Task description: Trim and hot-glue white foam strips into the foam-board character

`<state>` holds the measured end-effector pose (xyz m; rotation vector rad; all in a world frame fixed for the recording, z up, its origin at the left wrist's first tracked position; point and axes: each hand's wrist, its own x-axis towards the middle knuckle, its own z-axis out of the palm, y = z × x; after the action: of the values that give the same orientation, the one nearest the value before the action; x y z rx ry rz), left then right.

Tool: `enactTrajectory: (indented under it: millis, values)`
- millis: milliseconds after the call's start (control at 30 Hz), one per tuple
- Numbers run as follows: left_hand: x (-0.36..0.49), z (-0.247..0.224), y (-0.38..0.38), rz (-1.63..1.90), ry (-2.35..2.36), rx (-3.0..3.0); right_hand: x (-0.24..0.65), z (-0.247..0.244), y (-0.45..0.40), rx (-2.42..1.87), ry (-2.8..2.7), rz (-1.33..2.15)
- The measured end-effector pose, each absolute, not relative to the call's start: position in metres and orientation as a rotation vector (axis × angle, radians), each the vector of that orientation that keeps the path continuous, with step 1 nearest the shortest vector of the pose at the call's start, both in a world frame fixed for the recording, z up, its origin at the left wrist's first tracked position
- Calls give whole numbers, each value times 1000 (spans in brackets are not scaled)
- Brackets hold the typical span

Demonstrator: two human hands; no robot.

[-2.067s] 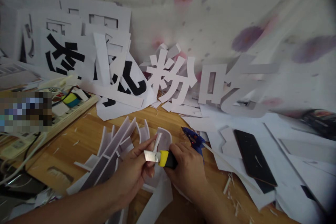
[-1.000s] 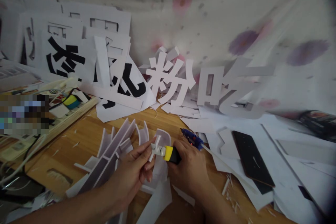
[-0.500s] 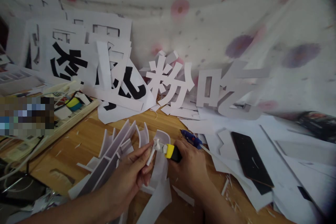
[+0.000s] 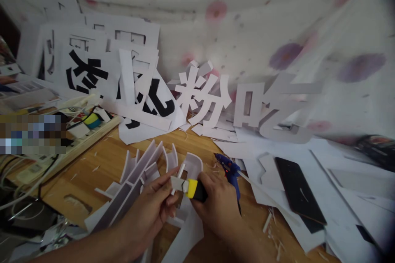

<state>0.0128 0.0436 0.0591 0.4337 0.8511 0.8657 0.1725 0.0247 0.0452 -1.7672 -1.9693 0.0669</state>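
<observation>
My right hand [image 4: 217, 201] is closed around a yellow and black utility knife [image 4: 193, 189], whose blade points left. Between the fingertips of my left hand [image 4: 159, 197] is a narrow white strip [image 4: 182, 171], and the blade lies against or just over it; exact contact is hard to make out. Beneath both hands sits a white raised-edge letter piece [image 4: 138, 176], its upright walls rising from the wooden table [image 4: 106, 160]. A curved white wall [image 4: 194, 162] stands just beyond the knife.
A blue glue gun [image 4: 230, 168] lies right of my right hand. Farther right, a black phone [image 4: 299, 189] rests on white sheets. Cut-out white characters [image 4: 203, 98] lean at the back. A power strip with cables [image 4: 89, 121] is at left, and white scraps [image 4: 270, 222] litter the table.
The knife blade has moved left and down across the strip, with my right hand following. The crumpled white shaving seen at the strip's top no longer shows there. The camera view has shifted slightly.
</observation>
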Motion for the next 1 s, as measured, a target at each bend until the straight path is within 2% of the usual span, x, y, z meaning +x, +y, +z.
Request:
enactTrajectory:
  millis: [1000]
  values:
    - [16, 63, 41, 867, 889, 417, 181, 44, 29, -1794, -1987, 80]
